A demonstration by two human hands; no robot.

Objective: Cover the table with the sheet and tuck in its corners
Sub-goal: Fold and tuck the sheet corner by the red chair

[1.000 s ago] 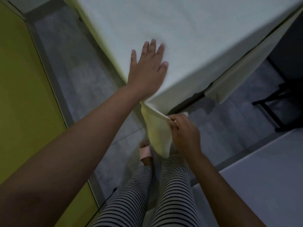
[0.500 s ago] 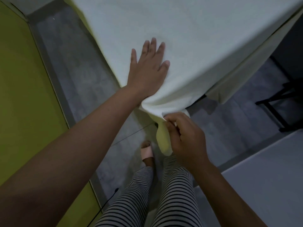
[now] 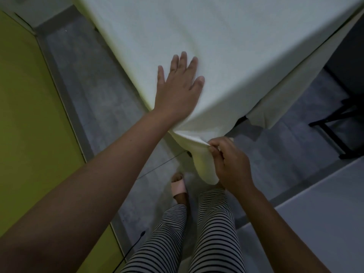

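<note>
A pale cream sheet (image 3: 226, 46) lies over the table and fills the upper middle of the head view. My left hand (image 3: 177, 89) presses flat on the sheet just inside the near corner, fingers straight and spread. Below that corner a loose flap of the sheet (image 3: 202, 164) hangs down. My right hand (image 3: 228, 160) pinches the flap's upper fold between thumb and fingers. On the right side the sheet's edge (image 3: 275, 107) hangs over the table's side, and a dark gap shows under it.
A grey floor (image 3: 94, 91) runs along the table's left side, bordered by a yellow-green wall (image 3: 29, 115). A black metal frame (image 3: 334, 127) stands at the right. A pale grey surface (image 3: 325, 213) fills the lower right. My striped legs and a pink slipper (image 3: 178, 187) are below the corner.
My right hand has kept its pinch on the hanging flap and drawn it up and toward the table's corner, bunching it. My left hand stays pressed flat on the sheet.
</note>
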